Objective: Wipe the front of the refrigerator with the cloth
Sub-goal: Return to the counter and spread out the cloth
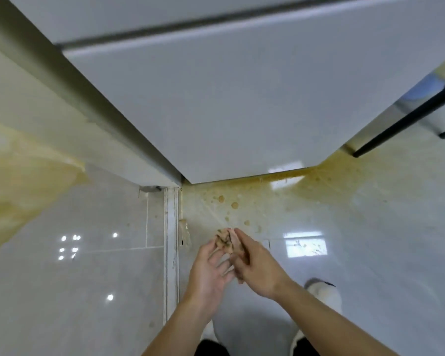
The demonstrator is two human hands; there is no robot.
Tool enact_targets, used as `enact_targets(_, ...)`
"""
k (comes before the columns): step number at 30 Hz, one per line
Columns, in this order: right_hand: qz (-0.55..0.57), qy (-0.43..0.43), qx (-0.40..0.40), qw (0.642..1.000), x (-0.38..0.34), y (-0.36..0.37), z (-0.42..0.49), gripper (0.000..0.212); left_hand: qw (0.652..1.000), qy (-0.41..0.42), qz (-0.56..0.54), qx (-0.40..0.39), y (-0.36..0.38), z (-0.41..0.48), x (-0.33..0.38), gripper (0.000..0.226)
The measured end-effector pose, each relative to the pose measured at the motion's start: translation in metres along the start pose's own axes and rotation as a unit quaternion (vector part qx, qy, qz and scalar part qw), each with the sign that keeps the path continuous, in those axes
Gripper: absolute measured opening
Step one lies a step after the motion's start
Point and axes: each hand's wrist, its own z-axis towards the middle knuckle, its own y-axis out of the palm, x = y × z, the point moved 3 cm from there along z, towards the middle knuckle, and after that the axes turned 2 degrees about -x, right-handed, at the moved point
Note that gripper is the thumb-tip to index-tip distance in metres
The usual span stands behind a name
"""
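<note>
The person stands close to the refrigerator (242, 104), whose plain white door front rises right ahead of them, its lower edge just clear of the floor (370, 265). Both hands are down low in front of the body, well below the door and apart from it. Between them is the cloth (224, 243), a small crumpled wad, brownish and dirty-looking. The left hand (210, 276) is turned palm up with its fingers curled round the wad from the left, and the right hand (260, 268) closes on it from the other side, fingers laid over the top. On the glossy pale tiles under the door spreads a yellow-brown spill (319, 186) with scattered drops near the hands. A white shoe (324, 294) shows beside the right forearm. A black bar (401, 124) slants past the door's right edge.
</note>
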Motion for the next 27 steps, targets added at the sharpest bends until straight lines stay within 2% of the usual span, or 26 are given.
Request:
enact_targets(3,0.045,0.051,0.032,0.997,-0.034,-0.009,-0.063,0.021,0.996,0.006,0.089,-0.005,0.011,-0.063,0.006,0.026)
enact_targets(5,0.086,0.062,0.069,0.992,-0.072,-0.021,-0.109,0.006,0.989,0.026,0.147,0.019,0.019,-0.102,0.02,0.021)
enact_targets(9,0.061,0.058,0.153,0.985,-0.132,-0.039,-0.194,0.021,0.97,0.028,0.24,0.017,0.036,-0.181,0.049,0.015)
enact_targets(12,0.073,0.052,0.221,0.971,-0.177,-0.056,-0.257,0.016,0.952,0.038,0.304,-0.017,0.046,-0.242,0.074,0.02)
enact_targets(15,0.133,0.067,0.299,0.943,-0.22,-0.081,-0.32,0.016,0.939,0.048,0.341,-0.022,0.06,-0.299,0.108,0.022)
enact_targets(20,0.181,0.086,0.387,0.9,-0.254,-0.117,-0.4,0.016,0.913,0.1,0.391,-0.065,0.092,-0.372,0.152,0.021)
enact_targets(27,0.223,0.123,0.505,0.824,-0.257,-0.161,-0.485,0.024,0.863,0.173,0.456,-0.133,0.163,-0.427,0.167,0.02)
